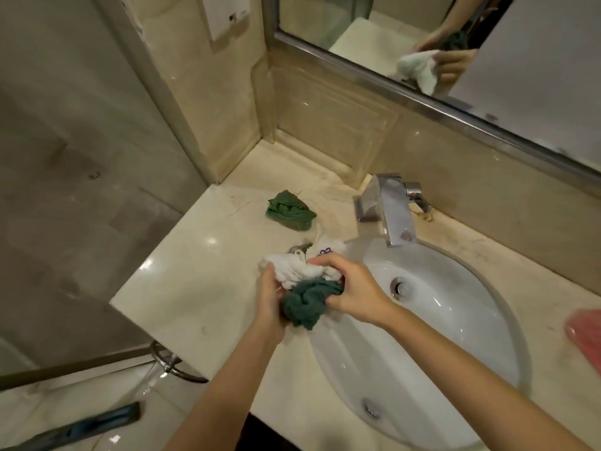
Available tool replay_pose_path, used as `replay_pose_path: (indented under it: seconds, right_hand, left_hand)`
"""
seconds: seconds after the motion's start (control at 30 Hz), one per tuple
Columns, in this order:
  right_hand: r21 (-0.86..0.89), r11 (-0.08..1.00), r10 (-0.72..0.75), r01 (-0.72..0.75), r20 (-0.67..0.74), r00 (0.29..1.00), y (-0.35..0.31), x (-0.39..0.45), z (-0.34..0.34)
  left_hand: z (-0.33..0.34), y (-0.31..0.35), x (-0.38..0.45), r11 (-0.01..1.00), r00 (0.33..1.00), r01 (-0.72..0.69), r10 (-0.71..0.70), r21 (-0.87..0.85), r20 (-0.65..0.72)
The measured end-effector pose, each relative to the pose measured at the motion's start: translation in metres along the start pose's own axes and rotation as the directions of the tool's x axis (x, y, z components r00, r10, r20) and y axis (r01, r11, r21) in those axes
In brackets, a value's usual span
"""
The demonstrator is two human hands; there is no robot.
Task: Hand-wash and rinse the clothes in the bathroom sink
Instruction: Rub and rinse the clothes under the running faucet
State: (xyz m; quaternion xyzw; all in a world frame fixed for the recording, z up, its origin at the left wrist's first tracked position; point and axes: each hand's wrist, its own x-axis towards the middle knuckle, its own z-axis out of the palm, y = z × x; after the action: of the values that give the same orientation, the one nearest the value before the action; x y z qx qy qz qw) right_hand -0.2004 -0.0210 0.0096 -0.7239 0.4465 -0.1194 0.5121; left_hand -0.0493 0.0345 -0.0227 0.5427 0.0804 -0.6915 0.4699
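Both hands grip a bunched bundle above the counter (182,307) at the sink's (481,362) left rim: left hand (271,302) curled beneath the white cloth (294,270), right hand (353,292) clenched over the dark green cloth (307,304). Another green cloth (289,210) lies farther back, left of the faucet (392,211).

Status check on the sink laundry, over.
Both hands, left and right, grip bundled white cloth and dark green cloth at sink edge. Faucet off. Nothing obstructing.

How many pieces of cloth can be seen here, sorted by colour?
Green: 2, a green cloth on the counter and a dark green cloth in both hands
White: 1, the white cloth held with it
Pink: 1, a pink cloth at the right edge
Total: 4
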Motion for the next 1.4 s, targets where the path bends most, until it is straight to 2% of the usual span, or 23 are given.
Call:
replay_pose_path:
  seconds: [0.07,0.1,0.17,0.23,0.27,0.3,0.33,0.4,0.43,0.47,0.5,0.53,0.57,0.63,0.67,0.73,0.83,0.9,0.93,1.07,1.17,1.3,1.4]
  right_hand:
    - [-0.019,0.999,0.050,-0.051,-0.036,0.998,0.011,-0.019,-0.003]
    - [-0.027,0.997,0.077,-0.079,-0.061,0.995,0.018,-0.028,-0.006]
    - [-0.034,0.988,0.142,-0.148,-0.129,0.981,0.035,-0.045,-0.015]
    - [-0.105,0.955,0.260,-0.278,-0.159,0.952,0.057,-0.060,-0.029]
    - [-0.196,0.910,0.342,-0.366,-0.148,0.928,0.069,-0.067,-0.036]
    - [-0.301,0.836,0.442,-0.459,-0.128,0.888,0.082,-0.073,-0.041]
    - [-0.394,0.741,0.547,-0.544,-0.115,0.829,0.093,-0.079,-0.045]
    - [-0.461,0.627,0.656,-0.628,-0.122,0.745,0.107,-0.088,-0.044]
    - [-0.442,0.628,0.661,-0.641,-0.133,0.739,0.110,-0.091,-0.042]
    - [-0.404,0.653,0.648,-0.640,-0.140,0.749,0.112,-0.092,-0.038]
    - [-0.362,0.685,0.631,-0.633,-0.141,0.763,0.112,-0.092,-0.033]
    - [-0.324,0.714,0.616,-0.620,-0.130,0.777,0.109,-0.091,-0.027]
    - [-0.295,0.739,0.602,-0.606,-0.115,0.790,0.107,-0.089,-0.021]
    - [-0.254,0.778,0.573,-0.574,-0.086,0.815,0.105,-0.082,-0.007]
    - [-0.236,0.793,0.561,-0.561,-0.076,0.825,0.103,-0.079,-0.001]
    - [-0.179,0.817,0.545,-0.548,-0.070,0.835,0.098,-0.074,0.012]
    - [-0.080,0.837,0.540,-0.541,-0.036,0.841,0.091,-0.071,0.026]
    - [-0.052,0.846,0.531,-0.531,-0.005,0.847,0.088,-0.071,0.031]
    - [-0.031,0.851,0.525,-0.525,0.008,0.851,0.087,-0.072,0.032]
    - [0.050,0.874,0.485,-0.483,-0.044,0.873,0.076,-0.072,0.025]
    - [0.163,0.895,0.440,-0.416,-0.155,0.885,0.069,-0.075,0.012]
    - [0.550,0.773,0.490,-0.318,-0.197,0.849,0.059,-0.084,-0.009]
    - [0.590,0.773,0.458,-0.232,-0.267,0.848,0.058,-0.100,-0.021]
  left_hand:
    - [0.006,-0.018,-0.006,1.000,0.997,0.024,-0.025,0.015,0.079]
    - [0.011,-0.023,-0.010,0.996,0.994,0.034,-0.042,0.084,0.098]
    - [0.019,-0.024,-0.013,0.941,0.995,0.061,-0.083,0.332,0.053]
    - [0.021,-0.019,-0.012,0.775,0.988,0.067,-0.138,0.629,0.065]
    - [0.020,-0.015,-0.009,0.655,0.984,0.013,-0.141,0.755,0.106]
    - [0.019,-0.011,-0.006,0.556,0.982,-0.078,-0.100,0.828,0.160]
    - [0.019,-0.006,-0.002,0.502,0.979,-0.166,-0.018,0.849,0.202]
    - [0.020,0.008,0.011,0.459,0.940,-0.317,0.272,0.830,0.208]
    - [0.023,0.018,0.018,0.380,0.875,-0.377,0.445,0.845,0.190]
    - [0.026,0.028,0.025,0.257,0.783,-0.416,0.589,0.872,0.200]
    - [0.029,0.037,0.033,0.128,0.695,-0.435,0.678,0.891,0.242]
    - [0.034,0.046,0.040,0.019,0.653,-0.408,0.705,0.913,0.277]
    - [0.039,0.053,0.049,-0.070,0.651,-0.364,0.694,0.929,0.308]
    - [0.046,0.062,0.069,-0.215,0.715,-0.252,0.616,0.943,0.331]
    - [0.049,0.063,0.077,-0.255,0.751,-0.205,0.578,0.945,0.319]
    - [0.050,0.062,0.089,-0.260,0.776,-0.168,0.559,0.951,0.290]
    - [0.047,0.058,0.097,-0.183,0.692,-0.205,0.668,0.962,0.274]
    - [0.045,0.060,0.097,-0.063,0.711,-0.240,0.669,0.969,0.219]
    - [0.043,0.062,0.096,-0.054,0.736,-0.239,0.641,0.970,0.217]
    - [0.040,0.057,0.073,-0.142,0.790,-0.313,0.510,0.939,0.341]
    - [0.046,0.029,0.043,-0.170,0.781,-0.435,0.417,0.884,0.464]
    - [0.064,-0.016,0.006,-0.018,0.775,-0.557,0.348,0.830,0.527]
    - [0.073,-0.043,-0.007,0.070,0.777,-0.605,0.267,0.793,0.570]
